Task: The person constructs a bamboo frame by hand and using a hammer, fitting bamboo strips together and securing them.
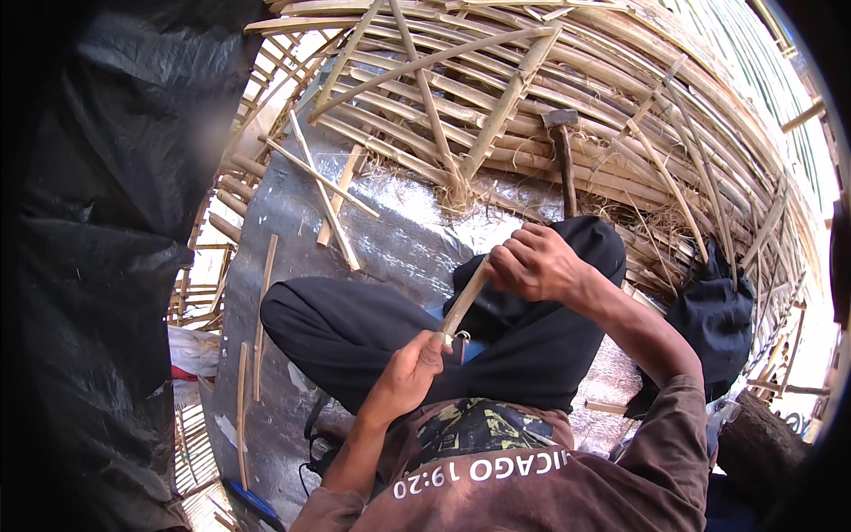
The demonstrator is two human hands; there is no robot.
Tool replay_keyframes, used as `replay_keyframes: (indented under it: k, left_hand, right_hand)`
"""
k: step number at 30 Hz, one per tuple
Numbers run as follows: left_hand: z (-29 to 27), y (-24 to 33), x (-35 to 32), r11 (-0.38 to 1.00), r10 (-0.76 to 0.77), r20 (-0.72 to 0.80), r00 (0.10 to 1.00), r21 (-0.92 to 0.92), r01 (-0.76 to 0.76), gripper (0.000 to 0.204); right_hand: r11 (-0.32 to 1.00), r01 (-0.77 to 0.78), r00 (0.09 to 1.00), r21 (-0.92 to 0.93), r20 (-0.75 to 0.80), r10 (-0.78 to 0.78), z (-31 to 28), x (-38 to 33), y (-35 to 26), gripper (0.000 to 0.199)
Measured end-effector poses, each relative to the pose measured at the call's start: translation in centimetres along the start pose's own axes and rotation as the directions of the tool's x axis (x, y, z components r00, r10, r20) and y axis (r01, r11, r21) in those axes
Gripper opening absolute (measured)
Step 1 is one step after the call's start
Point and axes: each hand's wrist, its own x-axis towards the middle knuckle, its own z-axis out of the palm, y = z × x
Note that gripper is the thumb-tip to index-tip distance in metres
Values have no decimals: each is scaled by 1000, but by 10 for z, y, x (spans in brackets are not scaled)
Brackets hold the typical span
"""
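Note:
Over my crossed legs, a short bamboo strip (pixel 465 300) slants from lower left to upper right between my two hands. My left hand (pixel 406 377) is closed round its lower end, thumb pressed against a pale spot there. Wrapped in a fist about the upper end is my right hand (pixel 534 262), near my right knee. The fingers hide both ends of the strip, and I cannot see whether a small tool is in either hand.
A hammer (pixel 562 146) leans on a bamboo slat wall (pixel 612 97) ahead. Loose bamboo strips (pixel 332 199) lie left on a shiny silver sheet (pixel 292 426). A dark cloth bag (pixel 714 319) is at right, a black plastic sheet (pixel 106 222) at far left.

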Motion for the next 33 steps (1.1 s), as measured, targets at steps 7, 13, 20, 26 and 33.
replay_keyframes:
  k: [7, 13, 20, 26, 33]
  left_hand:
    - [2, 1, 2, 986, -107, 44, 993, -120, 112, 40]
    - [0, 4, 9, 996, -48, -29, 998, -72, 46, 39]
    - [5, -5, 15, 986, 86, -138, 987, 152, -65, 41]
    - [9, -32, 30, 996, 64, -139, 988, 77, -54, 37]
    - [16, -42, 28, 933, -175, -7, 985, -319, 164, 39]
  right_hand:
    - [997, -70, 997, -37, 23, 70, 4, -6, -2, 21]
    - [958, -283, 951, 50, -116, 287, -2, 12, -14, 26]
    - [905, -421, 907, -61, -3, 422, 3, 11, -26, 21]
    - [914, -401, 916, -61, -30, 399, 22, 3, -27, 19]
    - [935, -314, 938, -164, 97, 332, 41, -19, -28, 21]
